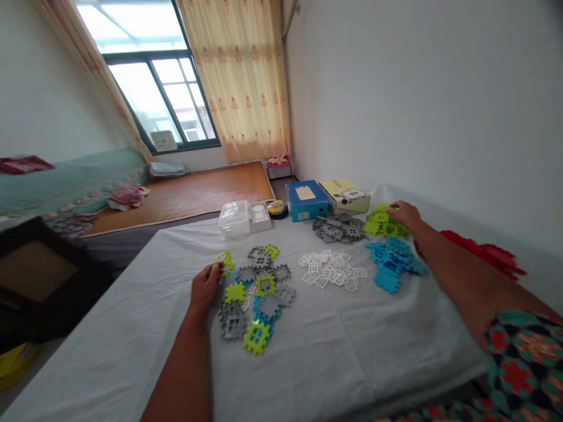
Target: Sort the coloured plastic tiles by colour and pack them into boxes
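Note:
My left hand [206,288] is closed, thumb and fingertips pinching a lime green interlocking tile [227,264] with a window opening, at the left edge of a mixed heap. That heap holds grey tiles [269,306], lime green tiles [257,337] and some blue and white pieces. On the far right, my right hand [407,214] has its fingers curled onto a pile of lime green tiles [382,221]; its fingertips are partly hidden. Just below that pile lie blue tiles [389,280]. White window-shaped inserts [332,269] are spread between the two hands.
Grey tiles [338,228] are piled before a blue box [307,200] and a yellow box [345,195]. A clear plastic container [234,219] and a round black-and-yellow tin [277,209] stand at the back edge. Red tiles [481,252] lie beyond my right forearm, by the wall.

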A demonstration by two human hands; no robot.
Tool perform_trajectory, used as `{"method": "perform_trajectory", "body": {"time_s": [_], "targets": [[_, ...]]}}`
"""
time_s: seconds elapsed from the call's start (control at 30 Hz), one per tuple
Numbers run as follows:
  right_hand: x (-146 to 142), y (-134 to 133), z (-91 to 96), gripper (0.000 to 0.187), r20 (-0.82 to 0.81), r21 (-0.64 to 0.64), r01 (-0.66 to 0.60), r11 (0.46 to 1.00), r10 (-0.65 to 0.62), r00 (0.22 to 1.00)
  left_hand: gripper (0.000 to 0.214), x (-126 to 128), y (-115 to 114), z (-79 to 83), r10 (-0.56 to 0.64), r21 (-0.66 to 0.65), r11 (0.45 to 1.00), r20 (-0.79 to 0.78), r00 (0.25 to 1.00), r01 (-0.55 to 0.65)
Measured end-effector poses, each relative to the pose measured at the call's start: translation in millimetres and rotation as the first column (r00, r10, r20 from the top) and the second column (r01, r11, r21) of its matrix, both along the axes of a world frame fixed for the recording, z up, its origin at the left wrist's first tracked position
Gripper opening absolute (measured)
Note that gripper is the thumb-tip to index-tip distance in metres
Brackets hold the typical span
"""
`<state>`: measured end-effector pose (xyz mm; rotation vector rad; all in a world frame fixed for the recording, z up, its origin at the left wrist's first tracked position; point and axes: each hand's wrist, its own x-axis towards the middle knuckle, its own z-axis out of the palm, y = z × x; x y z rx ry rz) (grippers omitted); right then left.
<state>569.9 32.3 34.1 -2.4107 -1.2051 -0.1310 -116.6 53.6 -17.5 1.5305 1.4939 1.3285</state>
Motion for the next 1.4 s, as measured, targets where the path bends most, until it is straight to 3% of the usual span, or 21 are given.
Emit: {"method": "perform_trajectory", "body": {"time_s": [0.13,0.2,0.27,0.33,0.4,0.5,0.53,0.6,0.67,0.77,0.9,1.13,1.2,1.27,1.33,1.4], "targets": [[-7.3,8.8,4.8,0.041,0.07,0.039,-0.035,0.999,0.032,0.997,0.056,1.5,-2.3,1.6,0.009,0.001,1.0,0.003,1.0,-0.009],[-34.8,15.9,9.8,0.039,0.145,0.117,-0.094,0.989,0.077,0.986,0.058,3.3,-3.8,2.9,0.008,-0.003,1.0,-0.001,1.0,-0.008],[-79.8,22.4,12.9,0.037,0.195,0.162,-0.27,0.949,0.238,0.952,0.059,5.0,-4.4,3.3,0.002,-0.005,1.0,0.001,1.0,-0.002],[-139.2,25.7,11.1,0.034,0.16,0.138,-0.527,0.839,0.506,0.847,0.058,5.7,-4.0,2.0,-0.004,0.005,1.0,0.011,1.0,0.004],[-205.3,25.3,3.8,0.032,0.06,0.086,-0.768,0.635,0.766,0.64,0.056,5.4,-3.0,-0.8,-0.011,0.016,1.0,0.02,1.0,0.011],[-296.7,23.6,-12.1,0.038,0.007,-0.009,-0.937,0.349,0.937,0.349,0.055,4.1,-1.5,-5.8,-0.028,0.024,0.999,0.035,0.999,0.027],[-321.5,24.2,-17.0,0.043,0.006,-0.053,-0.952,0.302,0.953,0.302,0.055,3.7,-1.0,-7.3,-0.032,0.028,0.999,0.042,0.999,0.031],[-360.2,28.1,-23.9,0.052,0.012,-0.133,-0.945,0.3,0.953,0.301,0.055,3.3,0.2,-9.9,-0.042,0.033,0.999,0.051,0.998,0.04],[-384.8,34.6,-27.2,0.057,0.029,-0.182,-0.915,0.359,0.932,0.36,0.055,3.1,1.7,-11.8,-0.047,0.037,0.998,0.057,0.997,0.045],[-400.8,44.2,-28.4,0.046,0.053,-0.206,-0.891,0.405,0.914,0.403,0.054,3.1,3.9,-13.6,-0.05,0.035,0.998,0.062,0.997,0.048],[-397.1,49.0,-29.1,0.026,0.057,-0.209,-0.875,0.437,0.899,0.435,0.052,3.6,4.4,-13.8,-0.052,0.032,0.998,0.07,0.996,0.05],[-368.7,48.3,-23.1,0.021,0.069,-0.23,-0.849,0.475,0.879,0.473,0.053,4.3,2.1,-9.8,-0.056,0.037,0.998,0.061,0.997,0.054],[-364.1,50.2,-23.4,0.039,0.073,-0.223,-0.866,0.448,0.894,0.443,0.053,4.3,1.9,-9.0,-0.06,0.038,0.998,0.058,0.997,0.057],[-361.9,53.2,-25.9,0.058,0.063,-0.224,-0.9,0.373,0.927,0.369,0.054,4.3,1.9,-9.0,-0.06,0.04,0.998,0.059,0.996,0.058],[-360.9,56.3,-29.1,0.063,0.042,-0.224,-0.929,0.293,0.956,0.291,0.055,4.4,2.1,-9.6,-0.058,0.04,0.998,0.061,0.996,0.055],[-359.9,58.4,-31.0,0.056,0.013,-0.208,-0.944,0.256,0.966,0.259,0.055,4.4,2.2,-10.1,-0.053,0.037,0.998,0.06,0.997,0.051]]}}
